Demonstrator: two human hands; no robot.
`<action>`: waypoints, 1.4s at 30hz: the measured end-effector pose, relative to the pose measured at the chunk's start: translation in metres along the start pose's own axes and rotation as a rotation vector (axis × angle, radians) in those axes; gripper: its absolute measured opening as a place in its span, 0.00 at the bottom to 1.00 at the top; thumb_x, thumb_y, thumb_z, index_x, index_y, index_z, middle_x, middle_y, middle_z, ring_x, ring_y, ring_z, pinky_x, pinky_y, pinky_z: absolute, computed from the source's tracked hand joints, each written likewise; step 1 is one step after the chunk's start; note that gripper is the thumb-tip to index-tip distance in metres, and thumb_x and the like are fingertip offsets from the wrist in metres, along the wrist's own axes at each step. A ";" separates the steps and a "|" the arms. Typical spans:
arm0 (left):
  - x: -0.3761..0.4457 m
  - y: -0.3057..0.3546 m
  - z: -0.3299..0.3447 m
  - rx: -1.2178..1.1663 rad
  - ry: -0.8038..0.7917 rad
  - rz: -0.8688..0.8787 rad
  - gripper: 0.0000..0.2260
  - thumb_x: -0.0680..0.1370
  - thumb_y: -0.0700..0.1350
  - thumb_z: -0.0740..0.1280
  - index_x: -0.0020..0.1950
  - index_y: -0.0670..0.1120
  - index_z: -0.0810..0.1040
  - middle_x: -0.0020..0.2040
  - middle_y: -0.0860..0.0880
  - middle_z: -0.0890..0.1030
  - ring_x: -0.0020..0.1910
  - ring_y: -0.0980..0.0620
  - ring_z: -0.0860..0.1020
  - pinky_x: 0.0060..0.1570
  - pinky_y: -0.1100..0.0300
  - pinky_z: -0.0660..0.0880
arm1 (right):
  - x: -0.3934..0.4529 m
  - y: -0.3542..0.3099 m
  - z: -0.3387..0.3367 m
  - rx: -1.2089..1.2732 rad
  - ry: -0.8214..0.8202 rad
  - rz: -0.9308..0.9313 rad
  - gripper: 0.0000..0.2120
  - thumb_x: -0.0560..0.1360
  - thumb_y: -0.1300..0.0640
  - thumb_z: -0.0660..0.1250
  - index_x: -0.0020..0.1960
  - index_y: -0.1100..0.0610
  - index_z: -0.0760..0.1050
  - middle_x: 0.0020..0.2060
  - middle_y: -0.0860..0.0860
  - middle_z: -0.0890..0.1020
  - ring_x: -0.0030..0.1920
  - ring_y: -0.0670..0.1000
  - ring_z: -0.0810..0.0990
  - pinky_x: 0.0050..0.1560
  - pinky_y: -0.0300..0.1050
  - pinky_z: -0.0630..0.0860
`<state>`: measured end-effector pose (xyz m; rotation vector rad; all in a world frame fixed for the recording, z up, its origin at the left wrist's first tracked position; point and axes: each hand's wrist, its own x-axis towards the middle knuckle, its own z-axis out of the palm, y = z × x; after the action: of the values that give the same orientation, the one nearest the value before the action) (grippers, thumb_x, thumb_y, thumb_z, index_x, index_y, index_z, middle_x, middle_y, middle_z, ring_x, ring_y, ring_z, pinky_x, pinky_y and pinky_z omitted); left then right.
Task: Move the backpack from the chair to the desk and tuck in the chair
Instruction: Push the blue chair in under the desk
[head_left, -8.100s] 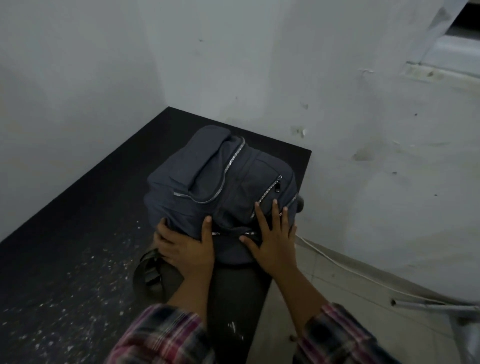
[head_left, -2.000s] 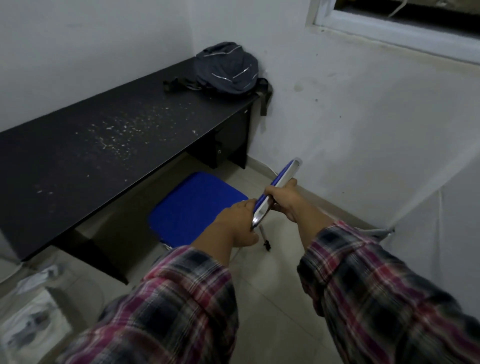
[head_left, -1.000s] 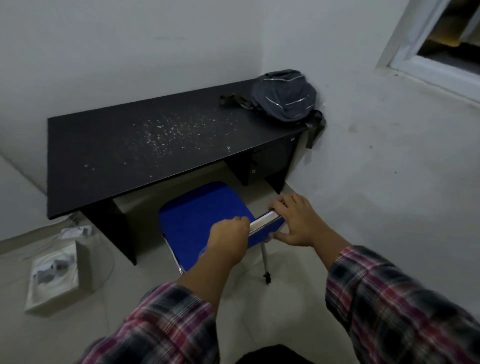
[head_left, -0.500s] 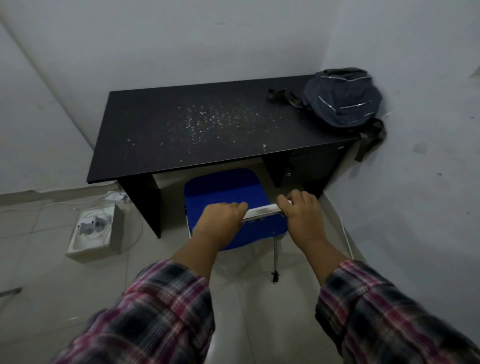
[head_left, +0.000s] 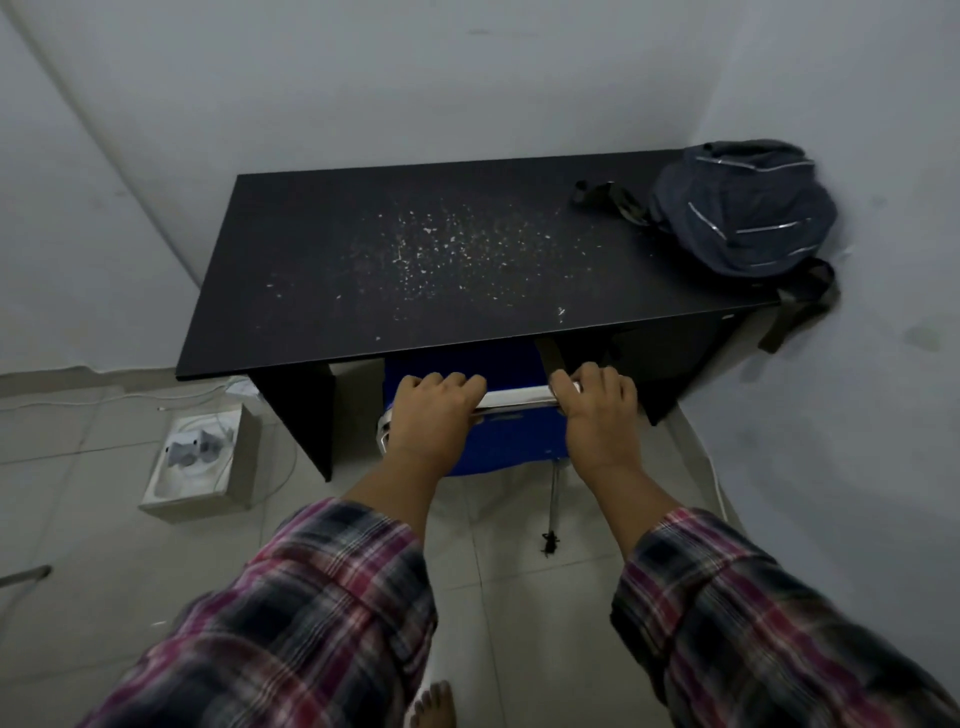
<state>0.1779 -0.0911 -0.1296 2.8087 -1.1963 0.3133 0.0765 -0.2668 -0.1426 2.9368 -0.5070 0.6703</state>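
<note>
Blue upholstery is most of what we see of the chair (head_left: 511, 441) now, and less of it than half a second ago: the seat has slid further under the desk (head_left: 311, 270), so that only its rear part and the backrest show past the front edge. A second ago we stood off to one side with the chair angled; now we face the desk squarely and the chair lines up with the knee space between the left side panel and the drawer unit on the right.

Our left hand (head_left: 431, 415) is curled tight over the top rail of the backrest, and our right hand (head_left: 597, 405) grips the same rail near its right end, fingers wrapped over the front. One thin chair leg (head_left: 553, 501) stands on the tiled floor behind the seat.

We can see the backpack (head_left: 743, 208) resting on the desk's far right corner against the wall, one strap lying on the top, another hanging off the right end. That half of the task looks done.

We judge the tucking nearly finished; a short further push should bring the backrest close to the desk edge. Pale flecks litter the desk top, and a white box (head_left: 202, 467) with cables sits on the floor to the left, clear of the chair.
</note>
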 end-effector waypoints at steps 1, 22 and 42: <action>0.008 -0.006 0.002 0.006 0.004 -0.001 0.11 0.78 0.52 0.65 0.58 0.50 0.73 0.48 0.49 0.80 0.46 0.45 0.77 0.44 0.53 0.64 | 0.008 -0.002 0.004 0.006 0.004 0.005 0.19 0.67 0.69 0.70 0.56 0.57 0.76 0.44 0.58 0.78 0.43 0.59 0.76 0.50 0.57 0.74; 0.114 -0.007 0.023 -0.055 0.007 -0.017 0.10 0.78 0.49 0.65 0.58 0.48 0.72 0.51 0.48 0.80 0.47 0.44 0.77 0.39 0.54 0.63 | 0.111 0.046 0.054 0.043 -0.125 0.058 0.16 0.74 0.66 0.65 0.61 0.57 0.74 0.54 0.59 0.76 0.56 0.63 0.73 0.66 0.74 0.62; 0.071 -0.029 0.022 -0.150 -0.100 -0.282 0.23 0.79 0.40 0.62 0.72 0.51 0.62 0.61 0.41 0.70 0.55 0.38 0.73 0.37 0.49 0.71 | 0.095 0.051 0.044 0.637 -0.279 0.271 0.25 0.75 0.35 0.61 0.68 0.45 0.66 0.77 0.56 0.50 0.77 0.62 0.43 0.69 0.62 0.65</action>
<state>0.2505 -0.1238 -0.1352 2.8366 -0.7838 0.0613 0.1582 -0.3498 -0.1400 3.6335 -0.8697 0.5188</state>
